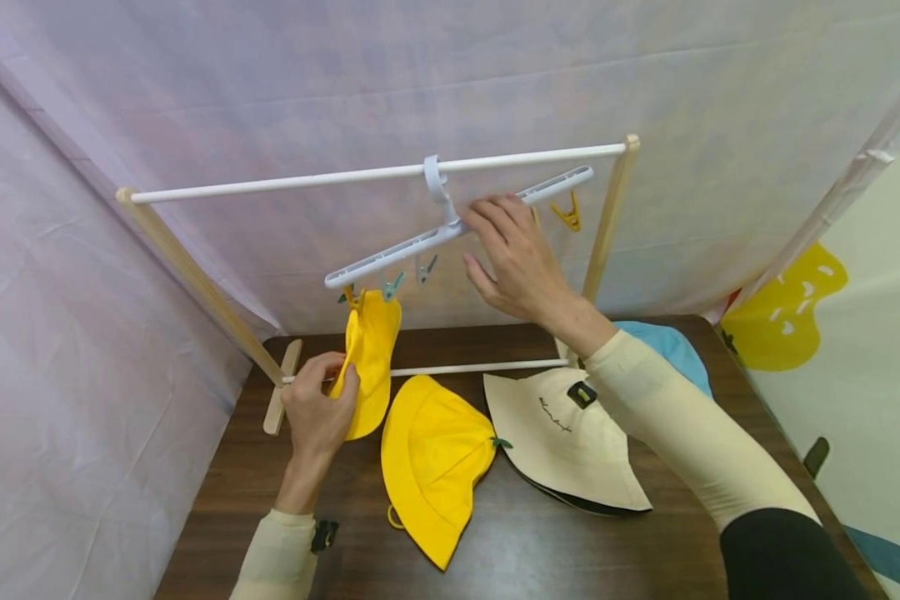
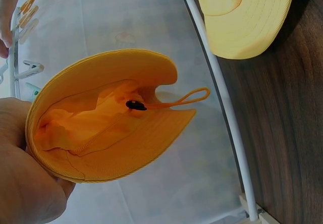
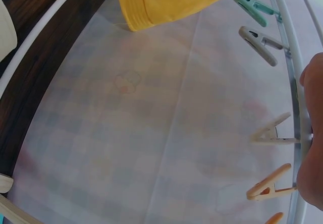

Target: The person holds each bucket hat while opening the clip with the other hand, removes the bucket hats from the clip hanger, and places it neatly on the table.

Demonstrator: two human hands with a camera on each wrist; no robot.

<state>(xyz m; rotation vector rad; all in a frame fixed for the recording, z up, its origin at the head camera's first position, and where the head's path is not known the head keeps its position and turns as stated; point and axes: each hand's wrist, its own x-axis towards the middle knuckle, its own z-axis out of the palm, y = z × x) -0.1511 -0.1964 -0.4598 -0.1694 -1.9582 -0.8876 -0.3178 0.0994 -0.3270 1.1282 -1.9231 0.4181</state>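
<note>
A yellow bucket hat (image 1: 373, 358) hangs folded under the left end of a pale clip hanger (image 1: 397, 252), at an orange clip (image 1: 354, 297). My left hand (image 1: 321, 408) pinches the hat's edge from the left. In the left wrist view the hat's inside (image 2: 96, 118) shows, with a cord loop (image 2: 194, 96) and a black toggle. My right hand (image 1: 513, 254) grips the hanger's bar just right of its hook (image 1: 437, 190), its fingers over the top. Along the bar are more clips, among them a green clip (image 3: 252, 8) and a grey clip (image 3: 260, 45).
The hanger hooks over the white rail (image 1: 285, 182) of a wooden-sided rack (image 1: 198, 287). On the brown table (image 1: 337, 533) lie another yellow hat (image 1: 435, 458), a cream hat (image 1: 570, 429) and a light blue item (image 1: 663, 350). Pale curtains (image 1: 360, 83) stand close behind.
</note>
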